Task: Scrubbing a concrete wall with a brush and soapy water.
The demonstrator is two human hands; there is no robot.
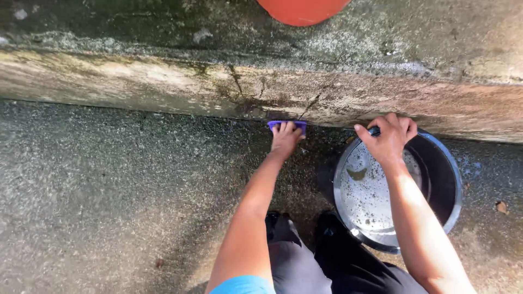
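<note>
- Nearest to me, at six o'clock, my knees (321, 261) in dark trousers are bent over the wet, gritty ground (109, 207); I seem to be squatting
- At four o'clock from my knees sits the dark bucket (449, 185) with a pale rim, soapy water and a bit of leaf floating inside; it stands just below the step, touching or nearly touching it
- My right hand (388, 139) is at the bucket's twelve o'clock edge, fingers curled together over what looks like the handle or rim; only a dark stub shows past my thumb, so I can't say exactly which part I'm clamped on
- I judge the bucket heavy and sloshy with that much water, its rim wet and slick, so a full fist round the handle is the place to grip
- My left hand (284, 139) is at eleven o'clock from the bucket, fingers spread slightly and pressed flat on the purple scrub brush (287, 126), which lies where the ground meets the stained concrete step (163, 81)
- The brush should be light, stiff and a little slippery when soapy; it is best held from above with the palm over its back
- Farthest, at twelve o'clock, an orange rounded tub (302, 11) sits on top of the step, cut off by the frame
</note>
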